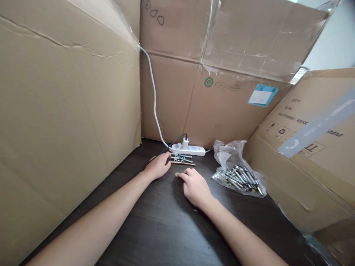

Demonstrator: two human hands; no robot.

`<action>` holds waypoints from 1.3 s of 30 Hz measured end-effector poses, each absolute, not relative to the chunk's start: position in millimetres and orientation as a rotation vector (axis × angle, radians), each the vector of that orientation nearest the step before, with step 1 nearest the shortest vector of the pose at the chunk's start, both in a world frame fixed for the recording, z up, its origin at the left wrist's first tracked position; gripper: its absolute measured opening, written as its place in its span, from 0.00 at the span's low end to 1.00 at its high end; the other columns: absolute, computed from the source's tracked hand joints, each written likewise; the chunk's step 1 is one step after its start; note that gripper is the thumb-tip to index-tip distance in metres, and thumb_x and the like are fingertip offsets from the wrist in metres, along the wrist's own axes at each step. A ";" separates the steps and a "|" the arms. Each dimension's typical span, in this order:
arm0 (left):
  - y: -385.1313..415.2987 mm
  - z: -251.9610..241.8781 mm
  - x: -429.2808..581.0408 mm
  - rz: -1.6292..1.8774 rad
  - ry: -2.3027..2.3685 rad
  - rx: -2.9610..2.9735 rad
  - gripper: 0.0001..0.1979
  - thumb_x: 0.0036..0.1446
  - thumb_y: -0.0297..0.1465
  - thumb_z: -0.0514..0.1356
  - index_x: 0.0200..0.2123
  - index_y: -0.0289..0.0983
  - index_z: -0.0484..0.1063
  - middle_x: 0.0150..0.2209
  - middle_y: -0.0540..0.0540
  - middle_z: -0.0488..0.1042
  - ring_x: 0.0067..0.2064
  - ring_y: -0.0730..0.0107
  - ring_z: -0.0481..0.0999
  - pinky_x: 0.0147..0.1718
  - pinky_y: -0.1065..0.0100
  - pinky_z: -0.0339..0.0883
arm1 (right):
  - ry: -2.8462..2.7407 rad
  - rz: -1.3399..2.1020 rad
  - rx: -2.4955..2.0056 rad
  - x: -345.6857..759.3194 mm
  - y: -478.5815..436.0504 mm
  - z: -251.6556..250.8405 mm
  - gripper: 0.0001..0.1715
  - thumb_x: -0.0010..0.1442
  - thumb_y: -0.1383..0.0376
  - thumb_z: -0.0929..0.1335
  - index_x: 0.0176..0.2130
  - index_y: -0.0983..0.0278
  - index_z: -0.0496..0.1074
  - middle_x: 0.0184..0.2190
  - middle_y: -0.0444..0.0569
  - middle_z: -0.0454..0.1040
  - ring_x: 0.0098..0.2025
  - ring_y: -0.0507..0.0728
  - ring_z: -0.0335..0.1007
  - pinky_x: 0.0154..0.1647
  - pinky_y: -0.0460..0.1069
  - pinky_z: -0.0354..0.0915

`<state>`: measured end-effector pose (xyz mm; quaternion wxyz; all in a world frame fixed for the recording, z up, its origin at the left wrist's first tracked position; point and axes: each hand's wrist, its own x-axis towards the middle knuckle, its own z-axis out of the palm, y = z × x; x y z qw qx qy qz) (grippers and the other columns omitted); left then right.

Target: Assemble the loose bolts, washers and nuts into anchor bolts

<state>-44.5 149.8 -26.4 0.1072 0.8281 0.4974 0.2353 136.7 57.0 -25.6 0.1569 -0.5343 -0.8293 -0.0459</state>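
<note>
On the dark tabletop, several long bolts (186, 160) with small rings among them lie side by side. My left hand (157, 165) rests at their left ends, fingers bent; what its fingertips hold, if anything, is hidden. A small pale ring (176, 174) is at the fingertips of my right hand (195, 186), just below the bolts, with the fingers curled and the index finger and thumb closed on it. To the right, a clear plastic bag (230, 157) contains several metal bolts (244, 178).
Behind the bolts stands a white power strip (198, 150) with a plug and a black cable. Its white cord (154, 96) runs up the back. Cardboard boxes wall the table at the left (69, 103), back (172, 92) and right (310, 177).
</note>
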 end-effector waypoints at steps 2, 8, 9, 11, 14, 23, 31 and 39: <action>149.3 -26.1 -44.0 0.703 1.464 2.432 0.08 0.59 0.32 0.52 0.42 0.40 0.66 0.34 0.48 0.73 0.37 0.65 0.73 0.33 0.66 0.61 | -2.383 -0.145 -1.513 135.5 57.5 -26.8 0.24 0.58 0.74 0.60 0.50 0.61 0.73 0.40 0.52 0.71 0.43 0.59 0.64 0.47 0.50 0.61; 147.9 -26.1 -42.3 0.723 1.503 2.381 0.10 0.58 0.31 0.51 0.44 0.40 0.65 0.35 0.48 0.73 0.37 0.65 0.74 0.32 0.67 0.61 | -2.368 -0.177 -1.532 130.8 71.0 -30.9 0.26 0.58 0.74 0.60 0.53 0.65 0.72 0.44 0.56 0.70 0.46 0.61 0.62 0.49 0.51 0.61; 147.9 -26.2 -42.2 0.726 1.504 2.376 0.10 0.58 0.31 0.51 0.44 0.40 0.65 0.35 0.48 0.73 0.37 0.65 0.74 0.32 0.67 0.62 | -2.362 -0.190 -1.545 130.4 74.1 -31.3 0.26 0.57 0.73 0.60 0.53 0.65 0.71 0.45 0.56 0.70 0.47 0.61 0.62 0.50 0.52 0.61; 147.9 -26.4 -42.3 0.729 1.502 2.373 0.10 0.58 0.31 0.51 0.44 0.40 0.65 0.36 0.48 0.73 0.38 0.65 0.74 0.32 0.67 0.62 | -2.347 -0.221 -1.572 130.2 79.4 -32.0 0.25 0.58 0.71 0.61 0.53 0.65 0.71 0.46 0.57 0.70 0.47 0.62 0.62 0.51 0.53 0.60; 147.5 -26.0 -42.1 0.730 1.502 2.374 0.10 0.57 0.30 0.52 0.43 0.41 0.64 0.36 0.48 0.73 0.37 0.66 0.74 0.31 0.67 0.61 | -2.317 -0.233 -1.576 130.7 82.8 -33.0 0.24 0.59 0.69 0.60 0.53 0.65 0.71 0.47 0.57 0.70 0.48 0.63 0.62 0.52 0.55 0.60; 145.5 -22.4 -40.4 0.750 1.524 2.348 0.12 0.57 0.29 0.51 0.45 0.40 0.64 0.36 0.48 0.72 0.37 0.66 0.73 0.32 0.68 0.62 | -2.248 -0.223 -1.513 148.4 65.8 -23.5 0.20 0.60 0.67 0.61 0.50 0.65 0.72 0.47 0.54 0.70 0.48 0.61 0.61 0.51 0.53 0.60; 151.6 -25.2 -40.7 0.780 1.498 2.373 0.12 0.56 0.30 0.50 0.44 0.41 0.64 0.30 0.51 0.69 0.31 0.68 0.69 0.30 0.68 0.58 | -1.856 -0.405 -1.768 273.8 26.1 -11.8 0.15 0.58 0.66 0.62 0.42 0.65 0.74 0.40 0.54 0.72 0.45 0.61 0.64 0.49 0.54 0.61; 152.7 -24.8 -39.8 0.772 1.494 2.371 0.12 0.55 0.31 0.51 0.43 0.41 0.65 0.30 0.51 0.68 0.30 0.69 0.68 0.28 0.69 0.56 | -1.439 -0.422 -2.009 364.8 18.0 -33.4 0.17 0.57 0.62 0.62 0.41 0.65 0.75 0.36 0.55 0.72 0.37 0.61 0.67 0.42 0.54 0.63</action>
